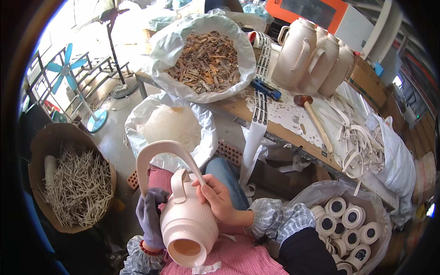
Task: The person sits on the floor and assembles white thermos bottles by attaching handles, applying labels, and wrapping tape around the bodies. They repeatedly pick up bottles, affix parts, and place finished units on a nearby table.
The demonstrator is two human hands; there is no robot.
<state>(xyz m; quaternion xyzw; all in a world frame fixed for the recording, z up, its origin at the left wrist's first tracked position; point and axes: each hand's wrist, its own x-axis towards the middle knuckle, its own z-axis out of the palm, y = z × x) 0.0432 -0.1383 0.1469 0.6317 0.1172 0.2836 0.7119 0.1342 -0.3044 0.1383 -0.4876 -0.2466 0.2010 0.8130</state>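
Observation:
A pale pink plastic thermos jug body lies tilted on my lap, its round open mouth toward me. A small loop handle stands up from its side, and a large arched carrying handle curves over it. My left hand, in a grey glove, is closed around one side of the jug near the arch's left end. My right hand is bare and pinches the arch's right end against the jug. The fingertips of the left hand are partly hidden.
On the workbench to the right are several jug bodies, a wooden-handled mallet, a blue cutter and a heap of white straps. Bags hold brown fragments and ring-shaped parts. A carton of thin sticks stands left.

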